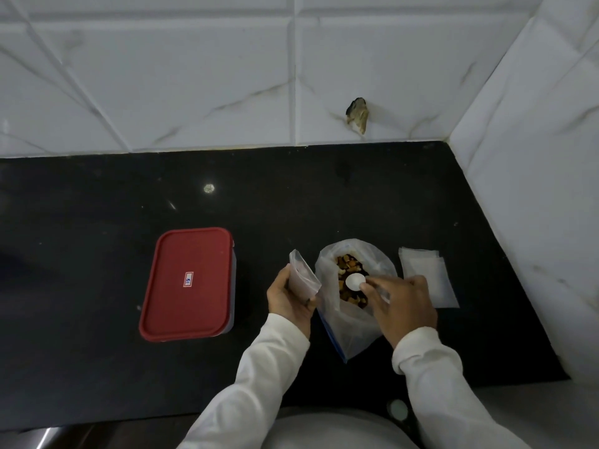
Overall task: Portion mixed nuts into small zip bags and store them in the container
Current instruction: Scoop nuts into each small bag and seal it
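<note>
Below white tiles [194,76], counter [97,196] bears container [188,283].

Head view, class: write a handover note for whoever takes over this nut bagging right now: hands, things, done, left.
Left hand holds a small zip bag upright, beside the large bag.
Right hand holds a white spoon over the nuts in the open large bag.
Spare bags lie flat to its right; the container, red lid on, sits left.
Done: no filled bag shows.
Left: scoop, seal, store all.
</note>
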A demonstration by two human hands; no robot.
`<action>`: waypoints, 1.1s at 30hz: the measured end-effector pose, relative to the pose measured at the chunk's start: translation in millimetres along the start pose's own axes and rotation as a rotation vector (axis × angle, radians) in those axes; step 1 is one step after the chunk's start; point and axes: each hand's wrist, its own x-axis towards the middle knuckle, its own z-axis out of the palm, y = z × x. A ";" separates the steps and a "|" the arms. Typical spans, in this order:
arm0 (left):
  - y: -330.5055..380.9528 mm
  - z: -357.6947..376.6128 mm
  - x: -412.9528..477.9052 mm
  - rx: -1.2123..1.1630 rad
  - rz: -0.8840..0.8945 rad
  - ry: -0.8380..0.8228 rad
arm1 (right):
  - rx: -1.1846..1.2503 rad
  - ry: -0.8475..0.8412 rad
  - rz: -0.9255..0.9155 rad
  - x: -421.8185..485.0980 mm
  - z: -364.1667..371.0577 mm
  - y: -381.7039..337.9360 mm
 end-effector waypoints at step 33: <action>56.7 12.5 -51.6 0.837 0.818 -0.366 | 0.912 -0.092 -0.293 2.9 -50.2 -99.0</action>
